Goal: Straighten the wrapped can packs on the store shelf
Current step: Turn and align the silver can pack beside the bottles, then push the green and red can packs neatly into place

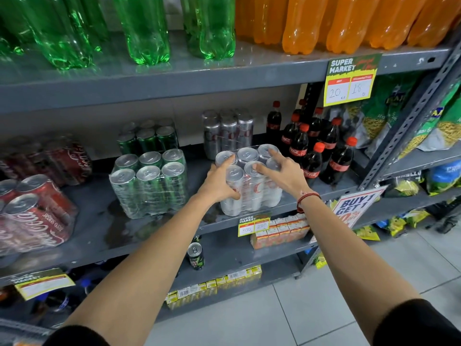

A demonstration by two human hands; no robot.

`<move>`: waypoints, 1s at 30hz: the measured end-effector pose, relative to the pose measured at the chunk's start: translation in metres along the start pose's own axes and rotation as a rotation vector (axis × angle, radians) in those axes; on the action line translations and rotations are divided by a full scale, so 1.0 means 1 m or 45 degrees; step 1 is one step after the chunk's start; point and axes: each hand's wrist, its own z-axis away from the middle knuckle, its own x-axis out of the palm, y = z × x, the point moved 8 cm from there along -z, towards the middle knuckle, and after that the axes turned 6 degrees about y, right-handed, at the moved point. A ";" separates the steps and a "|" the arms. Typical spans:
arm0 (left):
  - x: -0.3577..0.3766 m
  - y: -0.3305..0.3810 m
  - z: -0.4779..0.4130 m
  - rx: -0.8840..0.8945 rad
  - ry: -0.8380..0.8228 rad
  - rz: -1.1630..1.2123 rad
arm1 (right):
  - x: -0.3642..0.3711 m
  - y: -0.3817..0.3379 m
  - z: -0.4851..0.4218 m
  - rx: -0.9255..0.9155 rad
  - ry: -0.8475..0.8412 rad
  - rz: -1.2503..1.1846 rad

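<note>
A grey metal store shelf [104, 216] carries plastic-wrapped packs of drink cans at its middle level. The wrapped pack of six silver cans [249, 181] stands upright near the front edge, its long side running from front left to back right, slightly askew to the shelf lip. Beside it to the left stands a wrapped pack of green cans [149, 183], with red cola can packs [37, 208] lying tilted farther left. Both bare forearms reach forward and down. The left hand [219, 183] clamps the silver pack's near-left corner, fingers curled over the top. The right hand [284, 174] rests spread open on the can tops, fingertips touching the lids.
</note>
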 end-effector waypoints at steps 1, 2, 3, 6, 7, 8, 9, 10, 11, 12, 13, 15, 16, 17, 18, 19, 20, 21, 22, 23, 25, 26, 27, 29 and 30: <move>0.000 0.000 0.000 -0.001 0.000 0.002 | 0.000 0.000 0.000 0.002 0.002 -0.002; 0.000 0.000 0.000 -0.003 -0.001 0.001 | 0.000 0.000 0.000 -0.001 0.002 -0.005; 0.000 0.000 0.001 -0.007 -0.002 -0.001 | 0.000 0.000 0.001 0.003 -0.001 -0.008; 0.001 0.001 0.002 -0.023 -0.013 0.008 | 0.000 0.000 0.000 0.009 0.007 -0.022; 0.001 0.002 0.003 -0.022 -0.019 0.011 | 0.000 0.000 0.000 0.011 0.000 -0.019; 0.000 0.003 0.004 -0.018 -0.028 0.009 | -0.001 0.000 0.000 0.009 -0.013 -0.030; 0.000 0.003 0.006 -0.008 -0.041 0.005 | -0.001 -0.001 0.002 0.025 -0.035 -0.051; -0.002 0.002 0.008 0.004 -0.057 0.005 | 0.000 -0.002 0.003 0.036 -0.050 -0.072; -0.006 0.001 0.011 0.020 -0.069 0.008 | -0.001 -0.005 0.005 0.042 -0.044 -0.083; -0.012 -0.001 0.014 0.047 -0.067 0.008 | -0.004 -0.010 0.007 0.029 0.013 -0.079; -0.023 -0.003 0.016 0.091 -0.037 0.001 | -0.009 -0.019 0.009 -0.010 0.128 -0.061; -0.056 -0.004 0.019 0.206 0.091 -0.046 | -0.019 -0.049 0.015 -0.137 0.373 -0.072; -0.077 -0.005 0.020 0.253 0.173 -0.084 | -0.018 -0.069 0.019 -0.204 0.437 -0.116; -0.098 -0.009 0.020 0.270 0.250 -0.119 | -0.012 -0.088 0.022 -0.261 0.449 -0.155; -0.119 -0.015 0.021 0.256 0.314 -0.149 | -0.004 -0.110 0.025 -0.316 0.422 -0.183; -0.138 -0.025 0.020 0.212 0.356 -0.178 | 0.008 -0.129 0.027 -0.350 0.366 -0.198; -0.154 -0.040 0.020 0.143 0.373 -0.204 | 0.022 -0.148 0.029 -0.382 0.287 -0.198; -0.167 -0.057 0.021 0.055 0.374 -0.225 | 0.040 -0.163 0.030 -0.394 0.176 -0.183; -0.177 -0.075 0.022 -0.033 0.361 -0.246 | 0.059 -0.174 0.031 -0.401 0.054 -0.154; -0.184 -0.092 0.025 -0.107 0.341 -0.276 | 0.080 -0.181 0.031 -0.411 -0.070 -0.114; -0.191 -0.123 0.033 -0.245 0.278 -0.321 | 0.122 -0.187 0.030 -0.411 -0.318 -0.040; -0.191 -0.136 0.036 -0.308 0.240 -0.312 | 0.140 -0.186 0.030 -0.398 -0.418 -0.016; -0.190 -0.146 0.040 -0.358 0.202 -0.280 | 0.155 -0.184 0.030 -0.375 -0.495 0.002; -0.187 -0.159 0.044 -0.407 0.151 -0.188 | 0.177 -0.180 0.027 -0.330 -0.583 0.020; -0.184 -0.163 0.045 -0.414 0.128 -0.139 | 0.185 -0.179 0.025 -0.314 -0.603 0.023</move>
